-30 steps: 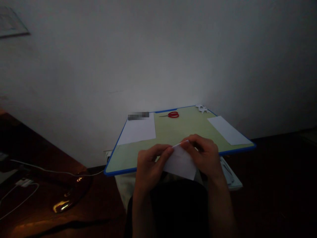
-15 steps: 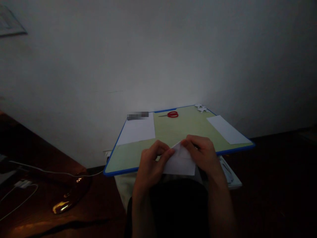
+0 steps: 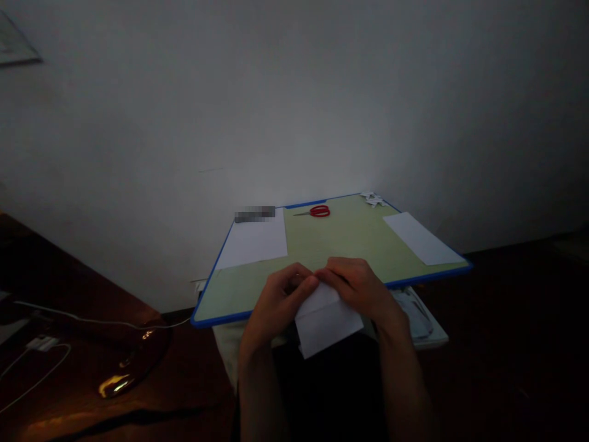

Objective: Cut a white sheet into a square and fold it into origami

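Observation:
A folded white paper (image 3: 327,320) hangs over the near edge of a green board with a blue rim (image 3: 216,319). My left hand (image 3: 276,301) pinches its top left part, fingers closed. My right hand (image 3: 359,288) pinches the top right part, fingers closed; the fingertips of both hands meet at the paper's upper edge. The paper's lower corners tilt down towards my lap.
On the board lie a white sheet (image 3: 255,242) at the left, a narrower white strip (image 3: 421,238) at the right, red scissors (image 3: 317,212) at the far edge and white paper scraps (image 3: 373,199) in the far right corner. A white cable (image 3: 92,319) crosses the dark wooden surface at the left.
My hands have drawn together and dropped slightly. The paper has turned from a raised flap between the hands to a folded piece hanging below them.

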Demonstrator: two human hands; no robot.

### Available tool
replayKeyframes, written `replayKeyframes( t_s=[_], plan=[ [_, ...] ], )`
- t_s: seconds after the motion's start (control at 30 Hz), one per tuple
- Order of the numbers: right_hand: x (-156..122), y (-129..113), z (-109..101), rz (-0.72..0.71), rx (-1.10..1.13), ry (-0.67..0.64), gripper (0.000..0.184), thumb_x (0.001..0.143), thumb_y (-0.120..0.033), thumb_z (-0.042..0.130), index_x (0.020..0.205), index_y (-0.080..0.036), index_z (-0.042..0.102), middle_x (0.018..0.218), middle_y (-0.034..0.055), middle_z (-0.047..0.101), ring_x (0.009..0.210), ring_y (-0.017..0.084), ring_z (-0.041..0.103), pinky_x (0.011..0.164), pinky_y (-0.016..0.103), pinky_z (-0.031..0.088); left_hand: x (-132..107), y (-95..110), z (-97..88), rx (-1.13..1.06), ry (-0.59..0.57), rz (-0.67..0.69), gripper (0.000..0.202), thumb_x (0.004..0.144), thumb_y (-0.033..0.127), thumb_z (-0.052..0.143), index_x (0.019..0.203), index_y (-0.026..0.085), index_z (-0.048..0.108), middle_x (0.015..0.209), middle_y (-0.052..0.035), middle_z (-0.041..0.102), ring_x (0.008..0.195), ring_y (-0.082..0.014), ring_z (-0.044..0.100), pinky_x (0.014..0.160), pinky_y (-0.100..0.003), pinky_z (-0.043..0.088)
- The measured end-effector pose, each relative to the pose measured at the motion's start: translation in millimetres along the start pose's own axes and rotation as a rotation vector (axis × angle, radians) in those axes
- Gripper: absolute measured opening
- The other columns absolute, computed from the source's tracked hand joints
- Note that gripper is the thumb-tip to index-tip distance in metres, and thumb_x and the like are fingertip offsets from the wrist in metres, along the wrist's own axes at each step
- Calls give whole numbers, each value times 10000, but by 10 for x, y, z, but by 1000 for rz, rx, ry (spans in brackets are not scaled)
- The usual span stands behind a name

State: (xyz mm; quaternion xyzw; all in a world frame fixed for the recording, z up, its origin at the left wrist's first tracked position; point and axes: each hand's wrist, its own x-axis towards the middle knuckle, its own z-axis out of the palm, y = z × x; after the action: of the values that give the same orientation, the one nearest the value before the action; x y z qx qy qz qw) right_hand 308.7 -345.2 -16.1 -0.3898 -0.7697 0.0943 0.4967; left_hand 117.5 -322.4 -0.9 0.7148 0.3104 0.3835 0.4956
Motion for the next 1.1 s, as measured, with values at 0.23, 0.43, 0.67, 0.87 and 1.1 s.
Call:
replayKeyframes(
  t_s=[0.23,0.43,0.67,0.87,1.1],
  plan=[
    [-1,-22,-80,108,122,-8,349,1079,-341,533,804,-196,690,743,0,674,686,142,615,652,266,433,16,-79,-40,63,111,43,274,917,420,709,805,180,637,632,41,561,558,-100,468,495,-194,321],
    [-17,-53,-113,152,157,-17,176,1002,-286,681,865,-203,753,794,0,734,743,155,663,708,272,476,30,-20,41,194,203,137,308,977,390,615,744,192,582,626,45,544,556,-102,467,508,-205,336],
    [-20,-79,-96,153,143,-33,201,1009,-322,675,880,-202,772,787,3,733,718,150,647,687,275,471,37,-15,94,366,269,204,254,976,308,579,746,204,556,577,60,527,518,-105,466,508,-221,315],
    [-65,-42,-175,212,193,-38,192,971,-366,713,875,-212,776,789,3,737,708,156,642,683,279,490,2,-38,51,354,379,244,258,973,308,590,736,218,544,551,61,505,495,-115,451,501,-233,312],
    [-120,-3,-228,233,215,-126,168,890,-364,790,824,-212,764,792,-3,762,742,178,683,716,287,514,-2,-106,9,225,590,227,344,973,456,631,740,225,525,544,66,439,477,-115,393,464,-227,291]
  ],
)
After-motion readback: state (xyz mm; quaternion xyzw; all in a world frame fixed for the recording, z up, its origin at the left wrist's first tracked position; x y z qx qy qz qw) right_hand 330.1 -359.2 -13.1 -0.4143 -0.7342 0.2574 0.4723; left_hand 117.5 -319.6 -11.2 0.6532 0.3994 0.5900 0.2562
